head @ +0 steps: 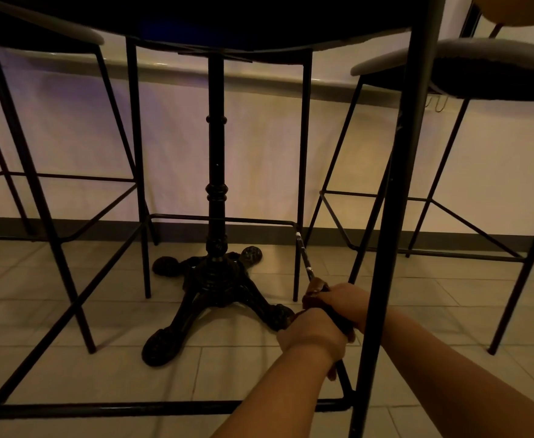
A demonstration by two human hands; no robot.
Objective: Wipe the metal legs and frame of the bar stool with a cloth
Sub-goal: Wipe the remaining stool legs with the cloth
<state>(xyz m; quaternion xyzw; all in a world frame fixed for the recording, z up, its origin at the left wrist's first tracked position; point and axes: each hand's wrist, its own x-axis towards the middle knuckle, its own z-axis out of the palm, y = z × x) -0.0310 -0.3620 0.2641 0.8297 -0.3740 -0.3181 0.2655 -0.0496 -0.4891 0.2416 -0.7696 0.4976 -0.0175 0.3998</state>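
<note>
I look from low down through the black metal frame of a bar stool. Its right footrest bar runs from the far right leg toward me. A dark brown cloth is wrapped round that bar. My left hand grips the bar and cloth nearer to me. My right hand grips the cloth just beyond it, reaching in behind the stool's near right leg. Both hands' fingers curl round the bar; their tips are hidden. A near footrest bar crosses the bottom of the view.
A black cast-iron table pedestal with ornate feet stands just left of my hands on the tiled floor. Other bar stools stand at left and right. A pale wall with a dark baseboard closes the back.
</note>
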